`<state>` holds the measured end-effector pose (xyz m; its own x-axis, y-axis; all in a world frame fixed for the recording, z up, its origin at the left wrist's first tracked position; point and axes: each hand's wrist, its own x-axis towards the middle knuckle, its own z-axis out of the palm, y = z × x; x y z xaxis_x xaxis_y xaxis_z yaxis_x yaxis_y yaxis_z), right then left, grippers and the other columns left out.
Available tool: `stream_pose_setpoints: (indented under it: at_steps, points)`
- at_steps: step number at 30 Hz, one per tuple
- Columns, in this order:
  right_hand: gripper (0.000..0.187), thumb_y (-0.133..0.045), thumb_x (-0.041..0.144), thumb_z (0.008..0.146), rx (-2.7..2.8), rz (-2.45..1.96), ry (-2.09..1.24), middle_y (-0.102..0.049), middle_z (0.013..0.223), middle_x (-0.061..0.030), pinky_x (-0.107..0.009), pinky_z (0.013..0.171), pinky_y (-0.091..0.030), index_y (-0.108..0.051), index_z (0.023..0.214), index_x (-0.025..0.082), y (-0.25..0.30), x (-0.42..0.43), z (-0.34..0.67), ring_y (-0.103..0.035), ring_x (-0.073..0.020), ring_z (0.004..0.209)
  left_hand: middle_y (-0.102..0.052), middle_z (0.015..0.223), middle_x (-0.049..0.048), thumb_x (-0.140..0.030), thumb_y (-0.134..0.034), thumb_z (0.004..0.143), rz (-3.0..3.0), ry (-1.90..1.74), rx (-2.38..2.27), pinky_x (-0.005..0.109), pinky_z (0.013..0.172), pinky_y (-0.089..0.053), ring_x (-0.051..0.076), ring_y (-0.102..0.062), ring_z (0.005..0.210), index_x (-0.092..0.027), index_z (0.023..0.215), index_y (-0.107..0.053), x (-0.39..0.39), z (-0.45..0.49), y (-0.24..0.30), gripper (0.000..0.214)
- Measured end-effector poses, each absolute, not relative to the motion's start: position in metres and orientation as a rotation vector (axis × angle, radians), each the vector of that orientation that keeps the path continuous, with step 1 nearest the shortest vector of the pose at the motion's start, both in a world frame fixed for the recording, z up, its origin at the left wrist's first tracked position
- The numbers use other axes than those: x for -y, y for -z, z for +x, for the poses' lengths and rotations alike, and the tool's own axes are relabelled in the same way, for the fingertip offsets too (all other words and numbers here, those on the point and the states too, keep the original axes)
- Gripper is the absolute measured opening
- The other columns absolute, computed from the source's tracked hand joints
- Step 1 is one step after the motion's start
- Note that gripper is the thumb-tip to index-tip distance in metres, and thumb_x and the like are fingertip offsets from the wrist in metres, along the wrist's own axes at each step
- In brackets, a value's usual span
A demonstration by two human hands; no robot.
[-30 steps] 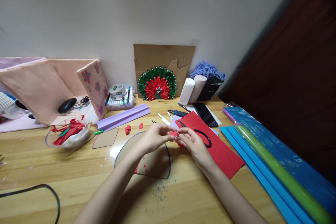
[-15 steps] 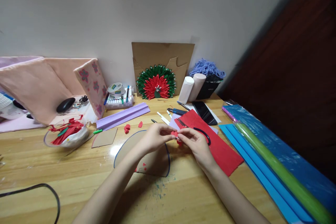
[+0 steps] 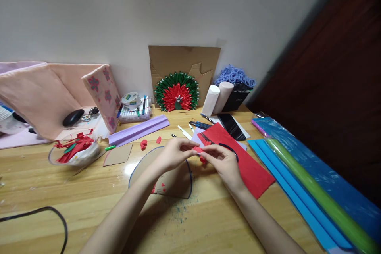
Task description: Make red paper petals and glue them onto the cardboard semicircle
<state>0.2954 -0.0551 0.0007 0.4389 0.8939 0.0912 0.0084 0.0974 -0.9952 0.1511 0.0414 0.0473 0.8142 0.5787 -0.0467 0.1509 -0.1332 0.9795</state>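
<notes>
Between the fingertips of my left hand (image 3: 176, 153) and my right hand (image 3: 222, 160) is a small red paper piece (image 3: 197, 149), pinched from both sides. Both hands are closed on it, above the table. Below my left forearm lies a rounded cardboard piece (image 3: 175, 182) with a blue outline and tiny red scraps. Under my right hand a sheet of red paper (image 3: 253, 170) lies with dark-handled scissors (image 3: 229, 147) on it, partly covered by the hand. More red paper bits (image 3: 143, 145) rest beyond the cardboard.
A clear bowl (image 3: 53, 158) with red strips stands at left, near a pink padded box (image 3: 32, 95). At the back, a cardboard panel (image 3: 184, 57) with a green and red peacock leans on the wall. Blue paper packs (image 3: 297, 194) lie right; a black cable (image 3: 56, 212) lies front left.
The red paper piece between my fingertips looks flatter and wider than before. My hands stay in nearly the same place, and the view has shifted slightly.
</notes>
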Motion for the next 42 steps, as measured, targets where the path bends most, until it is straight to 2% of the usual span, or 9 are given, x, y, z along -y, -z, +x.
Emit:
stream_pose_setpoints:
  at_steps: [7,12,20,25,35,42]
  points:
    - [0.02,-0.073,0.035,0.068,0.921,-1.3,-0.775,-0.067,0.071,-0.0027,-0.026,0.053,-0.051,-0.068,0.079,0.018,-0.002,0.056,0.294,-0.062,-0.0155,0.06,-0.071,0.097,0.0117,-0.024,-0.067,0.073,1.714,-0.425,-0.619,0.03,0.078,-0.051,0.02,-0.066,0.085,-0.013,0.097,-0.07,-0.042,0.151,-0.048,0.026]
    - [0.021,-0.075,0.031,0.067,0.949,-1.254,-0.748,-0.069,0.08,-0.0042,-0.028,0.064,-0.053,-0.067,0.082,0.019,-0.004,0.056,0.294,-0.064,-0.0169,0.072,-0.072,0.095,0.011,-0.021,-0.065,0.075,1.699,-0.406,-0.598,0.03,0.079,-0.051,0.02,-0.067,0.085,-0.013,0.096,-0.071,-0.04,0.152,-0.052,0.024]
    - [0.019,-0.073,0.033,0.068,0.928,-1.269,-0.787,-0.068,0.072,-0.0035,-0.028,0.055,-0.052,-0.069,0.079,0.018,-0.003,0.057,0.294,-0.062,-0.0153,0.061,-0.073,0.09,0.0099,-0.025,-0.069,0.071,1.687,-0.409,-0.583,0.029,0.076,-0.052,0.021,-0.067,0.083,-0.015,0.093,-0.072,-0.036,0.154,-0.053,0.025]
    - [0.017,-0.074,0.031,0.068,0.9,-1.278,-0.784,-0.067,0.066,-0.0021,-0.027,0.052,-0.052,-0.069,0.078,0.018,-0.007,0.057,0.295,-0.061,-0.0148,0.058,-0.072,0.092,0.0104,-0.02,-0.063,0.075,1.745,-0.51,-0.552,0.028,0.074,-0.052,0.02,-0.067,0.082,-0.014,0.099,-0.07,-0.034,0.155,-0.052,0.027]
    - [0.017,-0.075,0.029,0.067,0.881,-1.256,-0.771,-0.068,0.07,-0.0023,-0.027,0.055,-0.053,-0.069,0.079,0.019,-0.005,0.059,0.296,-0.064,-0.0156,0.061,-0.074,0.084,0.0096,-0.024,-0.07,0.071,1.716,-0.551,-0.607,0.028,0.07,-0.053,0.021,-0.069,0.077,-0.014,0.086,-0.074,-0.029,0.157,-0.055,0.019]
    - [0.012,-0.074,0.025,0.068,0.877,-1.252,-0.738,-0.069,0.07,-0.0025,-0.027,0.056,-0.053,-0.071,0.078,0.019,-0.007,0.06,0.296,-0.063,-0.015,0.06,-0.074,0.084,0.0082,-0.017,-0.068,0.071,1.749,-0.596,-0.621,0.026,0.07,-0.054,0.02,-0.069,0.077,-0.014,0.082,-0.074,-0.033,0.157,-0.052,0.012]
